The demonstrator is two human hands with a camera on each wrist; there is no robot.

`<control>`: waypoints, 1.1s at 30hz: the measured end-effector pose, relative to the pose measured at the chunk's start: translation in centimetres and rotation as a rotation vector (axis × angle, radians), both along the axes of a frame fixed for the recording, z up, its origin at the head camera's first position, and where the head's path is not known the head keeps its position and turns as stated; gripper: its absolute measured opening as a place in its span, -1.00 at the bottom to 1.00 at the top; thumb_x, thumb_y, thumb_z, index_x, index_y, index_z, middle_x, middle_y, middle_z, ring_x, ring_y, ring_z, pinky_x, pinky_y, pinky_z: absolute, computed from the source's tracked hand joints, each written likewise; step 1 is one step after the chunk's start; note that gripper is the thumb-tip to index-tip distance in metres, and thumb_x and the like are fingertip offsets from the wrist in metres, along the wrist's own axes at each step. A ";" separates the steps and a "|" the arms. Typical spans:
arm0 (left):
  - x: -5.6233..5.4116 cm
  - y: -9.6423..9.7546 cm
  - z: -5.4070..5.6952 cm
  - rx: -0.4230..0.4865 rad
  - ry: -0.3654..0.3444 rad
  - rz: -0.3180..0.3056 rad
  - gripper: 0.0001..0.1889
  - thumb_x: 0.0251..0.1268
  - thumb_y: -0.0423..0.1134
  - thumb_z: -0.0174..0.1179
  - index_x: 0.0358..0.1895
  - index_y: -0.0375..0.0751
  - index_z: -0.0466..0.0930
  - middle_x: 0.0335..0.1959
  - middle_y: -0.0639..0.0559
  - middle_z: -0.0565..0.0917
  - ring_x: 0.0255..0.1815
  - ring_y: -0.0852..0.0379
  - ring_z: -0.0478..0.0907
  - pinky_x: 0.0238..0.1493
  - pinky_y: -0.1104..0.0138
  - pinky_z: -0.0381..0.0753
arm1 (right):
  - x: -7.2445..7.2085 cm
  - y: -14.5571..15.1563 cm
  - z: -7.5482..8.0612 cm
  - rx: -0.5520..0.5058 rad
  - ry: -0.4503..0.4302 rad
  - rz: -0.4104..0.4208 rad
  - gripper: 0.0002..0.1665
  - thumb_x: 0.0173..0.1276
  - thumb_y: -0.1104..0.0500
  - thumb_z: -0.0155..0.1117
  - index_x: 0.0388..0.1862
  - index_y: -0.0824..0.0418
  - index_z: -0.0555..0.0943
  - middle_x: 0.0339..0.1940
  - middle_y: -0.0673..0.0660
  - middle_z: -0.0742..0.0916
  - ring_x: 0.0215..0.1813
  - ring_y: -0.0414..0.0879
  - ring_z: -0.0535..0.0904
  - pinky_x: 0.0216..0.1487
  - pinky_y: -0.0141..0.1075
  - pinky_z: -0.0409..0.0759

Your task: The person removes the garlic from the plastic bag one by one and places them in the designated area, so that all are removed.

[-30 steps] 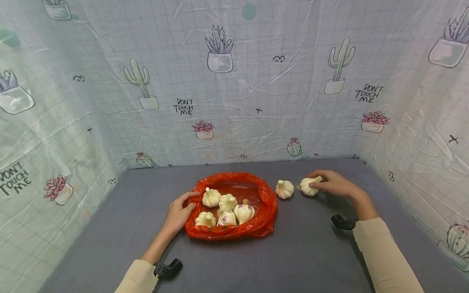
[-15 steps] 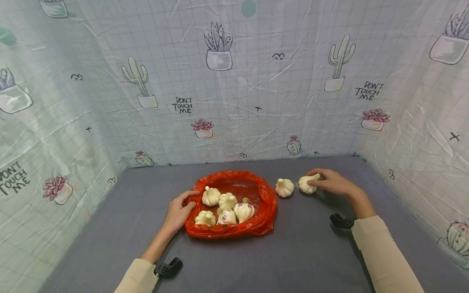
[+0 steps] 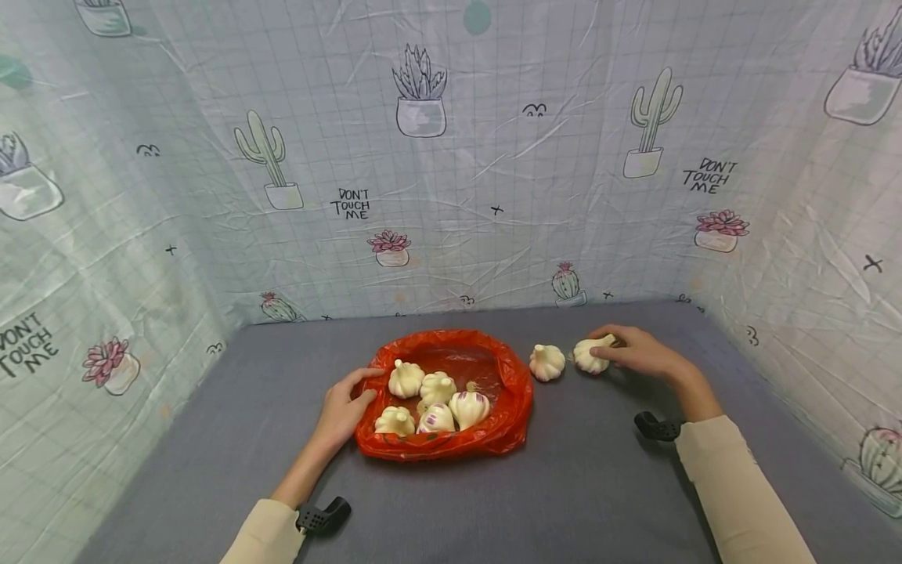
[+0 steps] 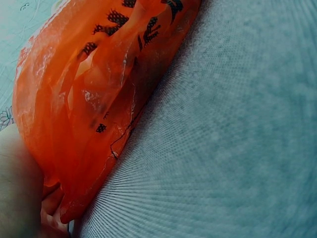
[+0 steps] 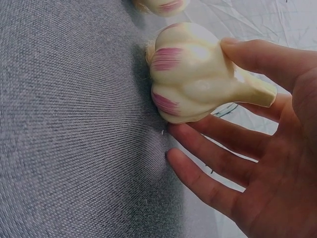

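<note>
An orange-red plastic bag (image 3: 517,399) sits on the table with its mouth rolled wide, and several garlic bulbs (image 3: 438,388) lie inside it. My left hand (image 3: 347,407) holds the bag's left rim; the left wrist view shows the bag's crumpled side (image 4: 69,114), printed with dark marks, next to part of that hand (image 4: 20,183). On the right, my right hand (image 3: 641,352) grips another garlic bulb (image 5: 190,74) with thumb and fingers. That bulb is white with purple streaks, its stem towards the palm and its root end close to the table.
A loose garlic bulb (image 3: 547,363) stands between the bag and my right hand. The grey tabletop (image 3: 564,486) runs back to a patterned curtain (image 3: 458,258) that also closes off both sides.
In the last second my right hand and its bulb shift very slightly left, with a small tilt of the head view. The left hand and bag stay put.
</note>
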State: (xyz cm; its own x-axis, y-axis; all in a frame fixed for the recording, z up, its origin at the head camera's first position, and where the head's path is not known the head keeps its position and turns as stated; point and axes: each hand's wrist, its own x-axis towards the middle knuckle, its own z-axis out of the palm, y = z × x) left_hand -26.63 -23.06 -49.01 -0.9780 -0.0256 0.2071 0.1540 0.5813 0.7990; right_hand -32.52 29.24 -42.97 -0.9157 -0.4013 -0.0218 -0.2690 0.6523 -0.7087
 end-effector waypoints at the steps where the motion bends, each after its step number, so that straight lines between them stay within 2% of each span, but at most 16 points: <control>1: 0.0 0.0 0.0 -0.001 0.002 0.000 -0.61 0.39 -0.36 0.19 0.22 0.02 0.69 0.29 -0.12 0.67 0.30 -0.07 0.59 0.26 0.03 0.54 | 0.0 0.0 0.0 0.001 0.000 0.000 -0.42 0.57 0.01 0.19 0.39 0.36 0.51 0.33 0.43 0.60 0.15 0.13 0.67 -0.02 -0.09 0.72; 9: -0.1 0.0 0.0 0.001 0.013 -0.004 -0.62 0.40 -0.36 0.19 0.22 0.00 0.69 0.30 -0.13 0.66 0.35 -0.10 0.56 0.31 -0.01 0.52 | -0.1 0.0 0.0 -0.004 0.001 0.008 -0.41 0.58 0.00 0.18 0.39 0.37 0.50 0.34 0.45 0.58 0.17 0.18 0.67 0.02 0.00 0.73; 22: -0.1 0.1 0.0 0.005 -0.005 -0.007 -0.61 0.42 -0.35 0.18 0.24 0.02 0.68 0.29 -0.12 0.66 0.30 -0.08 0.59 0.29 0.01 0.53 | -0.2 0.1 -0.3 0.005 -0.006 -0.003 -0.41 0.59 0.00 0.18 0.39 0.36 0.51 0.35 0.45 0.58 0.17 0.17 0.67 0.02 0.00 0.73; 29: -0.1 0.0 -0.2 0.018 -0.005 -0.016 -0.61 0.43 -0.36 0.15 0.24 0.00 0.68 0.34 -0.12 0.63 0.40 -0.09 0.52 0.36 -0.02 0.47 | -0.2 0.1 -0.4 0.000 0.003 -0.002 -0.41 0.59 0.00 0.18 0.39 0.36 0.51 0.34 0.45 0.59 0.18 0.19 0.67 0.02 0.01 0.73; 33: -0.1 0.0 -0.2 0.023 -0.009 -0.013 -0.61 0.44 -0.36 0.15 0.25 0.01 0.67 0.33 -0.11 0.64 0.37 -0.08 0.54 0.34 -0.01 0.49 | -0.2 0.0 -0.3 0.003 0.002 -0.009 -0.41 0.58 -0.02 0.18 0.39 0.34 0.52 0.33 0.43 0.60 0.17 0.16 0.67 0.00 -0.03 0.73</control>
